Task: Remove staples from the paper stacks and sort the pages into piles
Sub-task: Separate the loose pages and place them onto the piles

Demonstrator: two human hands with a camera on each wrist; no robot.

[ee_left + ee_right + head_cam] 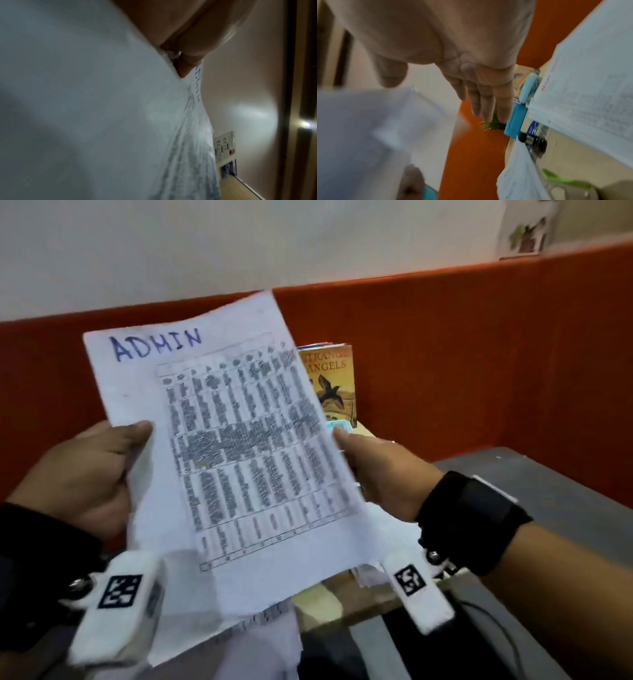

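Up front: both hands lift a printed sheet point(219, 440) clear of the desk, tilted so its face meets the eye; "ADMIN" is written in blue across the top.
Left hand point(85, 477): gripping the sheet's left edge, thumb on the front, fingers hidden behind the paper. That pinch, I'd say, carries the weight.
Left wrist view: mostly blank paper close to the lens, with a fingertip point(186, 67) pressed on it beside the blue lettering.
Right hand point(380, 474): at the right edge, thumb tip on the margin. The wrist view shows its fingers point(486, 100) long and straight, not curled round the sheet, so it reads as a flat hand steadying, not clamping.
Why held so: the heading looks like the sorting cue, and raising the page lets it be read.
Staple: none that I can make out; too blurred to call.
Below: more papers point(263, 631) lie under the raised sheet, near the desk edge point(346, 607). Whether they are sorted piles, I can't tell.
Behind: a book point(334, 385) stands against the orange partition point(479, 354).
Right wrist view: another printed stack point(590, 88) lies on the desk with a blue block point(515, 120) just beside it, too blurred to name.
Step in hand: likely reading the label to choose a pile.
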